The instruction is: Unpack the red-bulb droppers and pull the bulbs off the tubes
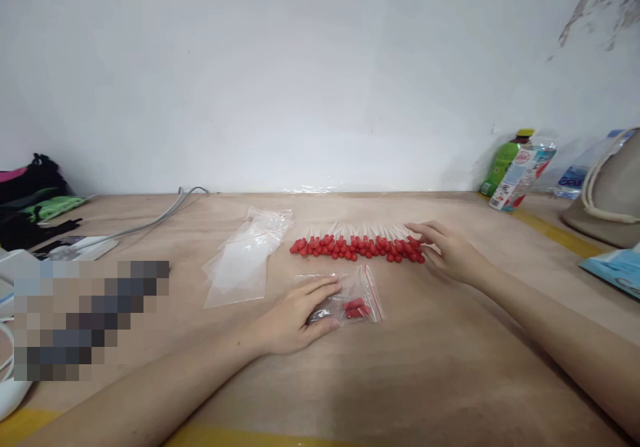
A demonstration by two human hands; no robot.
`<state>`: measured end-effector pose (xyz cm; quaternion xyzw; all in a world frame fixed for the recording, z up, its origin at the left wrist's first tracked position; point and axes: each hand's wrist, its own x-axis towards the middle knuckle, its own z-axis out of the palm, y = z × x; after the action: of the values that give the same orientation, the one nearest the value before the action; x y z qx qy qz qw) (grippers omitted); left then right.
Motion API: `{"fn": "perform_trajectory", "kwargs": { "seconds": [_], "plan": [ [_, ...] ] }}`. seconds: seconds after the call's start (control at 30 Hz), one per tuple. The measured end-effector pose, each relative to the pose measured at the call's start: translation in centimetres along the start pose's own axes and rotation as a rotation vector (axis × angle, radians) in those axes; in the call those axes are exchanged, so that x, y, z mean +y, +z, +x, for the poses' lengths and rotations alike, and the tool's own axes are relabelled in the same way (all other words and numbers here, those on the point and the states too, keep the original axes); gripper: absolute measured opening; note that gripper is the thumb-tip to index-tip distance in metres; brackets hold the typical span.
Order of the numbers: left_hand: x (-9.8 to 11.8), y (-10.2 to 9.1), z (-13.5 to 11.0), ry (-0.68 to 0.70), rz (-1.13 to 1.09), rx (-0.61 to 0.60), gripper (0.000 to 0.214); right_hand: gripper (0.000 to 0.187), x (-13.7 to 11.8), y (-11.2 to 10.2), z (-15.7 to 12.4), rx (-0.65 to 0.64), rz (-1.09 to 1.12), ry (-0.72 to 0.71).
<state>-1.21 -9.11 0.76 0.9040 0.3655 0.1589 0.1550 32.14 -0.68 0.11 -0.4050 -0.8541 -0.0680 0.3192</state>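
Observation:
A row of several clear pipettes with red bulbs (357,245) lies across the middle of the wooden table (430,367). My right hand (450,250) rests at the row's right end, fingers spread and touching the last red bulbs. In front of the row lies a small clear zip bag (357,299) with a red seal line and a few red-bulbed pipettes inside. My left hand (300,313) lies flat on the bag's left part, fingers stretched out, thumb beneath its edge.
A stack of empty clear bags (245,260) lies left of the row. A grey cable (150,223) and dark cloth items (30,197) are at the far left. Bottles (517,170) and a beige bag (613,193) stand at the back right by the wall.

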Motion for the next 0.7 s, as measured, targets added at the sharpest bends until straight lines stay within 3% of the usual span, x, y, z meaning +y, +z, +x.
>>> {"fn": "perform_trajectory", "kwargs": {
  "seconds": [0.23, 0.33, 0.4, 0.57, 0.7],
  "plan": [
    [0.1, 0.0, 0.0, -0.001, -0.003, 0.001, 0.051, 0.028, -0.3, 0.2, 0.2, 0.154, 0.025, 0.152],
    [0.0, 0.0, 0.0, 0.004, 0.0, 0.0, 0.051, 0.019, -1.8, 0.3, 0.2, 0.305, 0.053, 0.203],
    [0.0, 0.0, 0.0, 0.009, 0.0, 0.005, 0.052, 0.013, -3.4, 0.5, 0.2, 0.335, 0.1, 0.157],
    [0.1, 0.0, 0.0, 0.022, -0.003, 0.025, 0.052, 0.009, -7.8, 1.3, -0.3, -0.014, 0.255, -0.071],
    [0.1, 0.0, -0.1, 0.009, 0.004, 0.016, 0.052, 0.013, -9.8, 2.0, -0.5, -0.154, 0.352, -0.08]
  ]
}}
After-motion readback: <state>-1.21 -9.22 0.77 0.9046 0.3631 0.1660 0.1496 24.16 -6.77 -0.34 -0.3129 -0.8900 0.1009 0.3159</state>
